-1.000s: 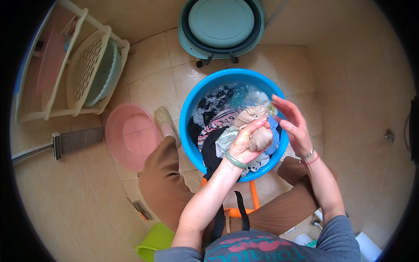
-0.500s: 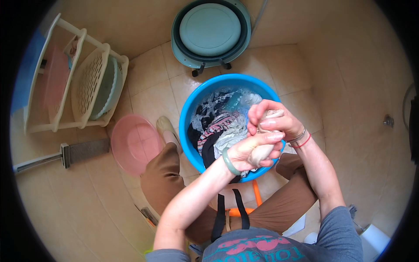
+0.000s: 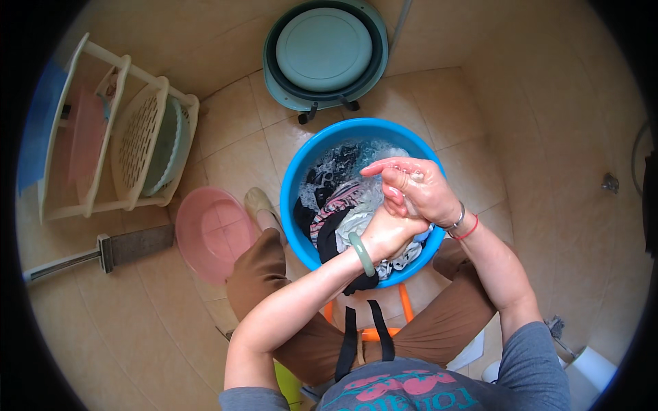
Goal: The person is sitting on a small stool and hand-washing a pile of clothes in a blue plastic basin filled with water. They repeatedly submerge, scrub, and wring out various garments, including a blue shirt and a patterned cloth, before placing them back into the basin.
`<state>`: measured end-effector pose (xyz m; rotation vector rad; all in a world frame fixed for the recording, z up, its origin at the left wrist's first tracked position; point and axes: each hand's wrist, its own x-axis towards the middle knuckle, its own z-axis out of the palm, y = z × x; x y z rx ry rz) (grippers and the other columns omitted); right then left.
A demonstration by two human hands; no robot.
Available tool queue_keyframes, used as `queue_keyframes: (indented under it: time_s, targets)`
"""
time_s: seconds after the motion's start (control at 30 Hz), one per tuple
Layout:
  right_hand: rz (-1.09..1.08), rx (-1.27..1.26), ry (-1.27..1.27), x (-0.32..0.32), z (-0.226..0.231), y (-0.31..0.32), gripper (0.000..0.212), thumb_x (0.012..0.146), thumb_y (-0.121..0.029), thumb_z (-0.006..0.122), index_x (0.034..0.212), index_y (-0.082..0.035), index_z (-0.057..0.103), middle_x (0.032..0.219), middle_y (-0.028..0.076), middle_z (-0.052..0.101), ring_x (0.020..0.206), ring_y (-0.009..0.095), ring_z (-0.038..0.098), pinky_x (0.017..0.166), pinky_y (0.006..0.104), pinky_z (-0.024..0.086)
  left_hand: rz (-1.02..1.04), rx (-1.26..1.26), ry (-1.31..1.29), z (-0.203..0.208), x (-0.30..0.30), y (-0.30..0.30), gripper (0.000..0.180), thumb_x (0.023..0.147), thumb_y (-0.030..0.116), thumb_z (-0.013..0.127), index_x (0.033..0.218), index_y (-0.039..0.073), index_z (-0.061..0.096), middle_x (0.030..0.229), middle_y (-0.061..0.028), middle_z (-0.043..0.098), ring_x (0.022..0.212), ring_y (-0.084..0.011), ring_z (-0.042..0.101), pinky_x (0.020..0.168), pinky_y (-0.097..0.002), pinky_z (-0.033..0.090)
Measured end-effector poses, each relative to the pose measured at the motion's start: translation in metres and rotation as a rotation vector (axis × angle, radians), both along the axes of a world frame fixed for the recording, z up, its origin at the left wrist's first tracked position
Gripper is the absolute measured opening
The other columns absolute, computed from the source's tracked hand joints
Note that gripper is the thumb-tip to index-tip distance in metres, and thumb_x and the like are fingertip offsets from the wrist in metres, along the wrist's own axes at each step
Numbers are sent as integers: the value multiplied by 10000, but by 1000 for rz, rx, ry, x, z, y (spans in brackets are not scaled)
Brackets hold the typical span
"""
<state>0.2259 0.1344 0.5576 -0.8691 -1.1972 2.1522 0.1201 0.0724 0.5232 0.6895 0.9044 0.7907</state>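
My right hand is cupped over my left hand, both wet and pressed together above the blue tub. A small pale beige cloth is squeezed between them, with only a sliver of it showing. The right index finger points out to the left while the other fingers curl in. My left fingers are mostly hidden. Below lie soaking clothes: dark pieces, a pink striped one and a light grey one, in sudsy water.
A pink basin stands on the tiled floor left of my foot. Beyond the tub, a folded grey-green basin leans at the wall. A cream rack holds more basins at the left, above a flat mop. An orange stool shows between my legs.
My right hand has turned and closed over my left, covering most of the pale cloth that showed before. Both hands have shifted slightly left.
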Motion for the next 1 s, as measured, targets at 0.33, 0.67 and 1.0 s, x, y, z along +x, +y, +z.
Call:
queue_keyframes:
  time_s: [0.33, 0.67, 1.0]
  targets:
    - [-200, 21, 22, -21, -13, -13, 316, 1001, -250, 478, 816, -1, 540, 524, -6, 427, 401, 58, 380, 397, 207, 319, 104, 222, 329, -29, -1, -9, 187, 737, 81, 702, 880, 20, 600, 788, -30, 631, 761, -99, 595, 661, -263, 480]
    - [-272, 37, -23, -33, -18, -13, 442, 1009, -371, 428, 692, -64, 403, 490, 5, 390, 358, 81, 358, 362, 231, 306, 39, 451, 739, -44, -6, -8, 90, 750, 85, 635, 814, 22, 636, 746, -156, 667, 744, -310, 669, 633, -388, 512]
    - [-387, 35, -70, -47, -26, -13, 462, 1012, -381, 406, 660, -83, 375, 482, 17, 385, 344, 93, 339, 358, 241, 306, 119, 414, 744, -53, -13, -5, 118, 771, 132, 596, 820, 27, 616, 764, -240, 636, 789, -424, 625, 663, -481, 515]
